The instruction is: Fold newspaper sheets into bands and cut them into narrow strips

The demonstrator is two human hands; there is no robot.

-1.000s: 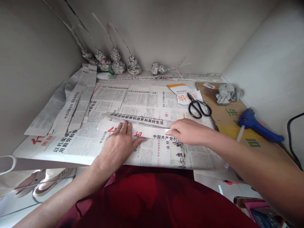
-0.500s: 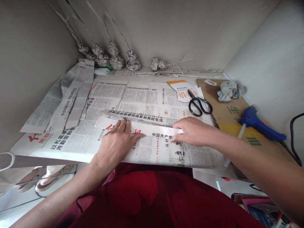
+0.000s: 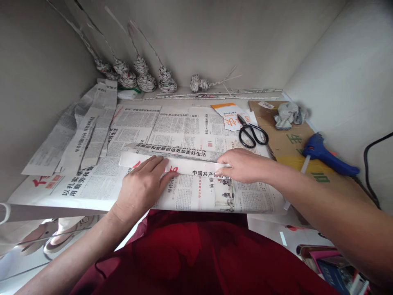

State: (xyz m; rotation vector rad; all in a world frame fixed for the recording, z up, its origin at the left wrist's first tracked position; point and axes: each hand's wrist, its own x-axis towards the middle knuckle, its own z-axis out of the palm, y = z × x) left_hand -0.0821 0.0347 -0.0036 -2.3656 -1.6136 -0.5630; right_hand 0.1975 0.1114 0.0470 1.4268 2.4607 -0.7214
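Note:
A folded strip of newspaper (image 3: 184,167) lies crosswise on the newspaper sheets (image 3: 245,196) spread over the table, with printed characters along its length. My left hand (image 3: 144,180) rests on the strip's left part, fingers stretched out and lying flat, thumb spread to the right. At the other end, my right hand (image 3: 239,164) pinches the strip between thumb and fingers. Just behind it, a separate newspaper piece with a bold headline (image 3: 172,149) lies along the strip. Black-handled scissors (image 3: 252,133) lie beyond my right hand, partly over an orange-and-white paper piece (image 3: 229,119).
Cut newspaper pieces (image 3: 70,131) are stacked at left. Several woven paper gourds (image 3: 146,82) and thin paper rods (image 3: 208,96) line the back wall. At right, a blue glue gun (image 3: 328,155) and a crumpled cloth (image 3: 290,114) lie on cardboard (image 3: 294,143).
My left hand has slid slightly left and its fingers have lowered along the strip. My right hand keeps its pinch at the right end. The whole view has shifted slightly.

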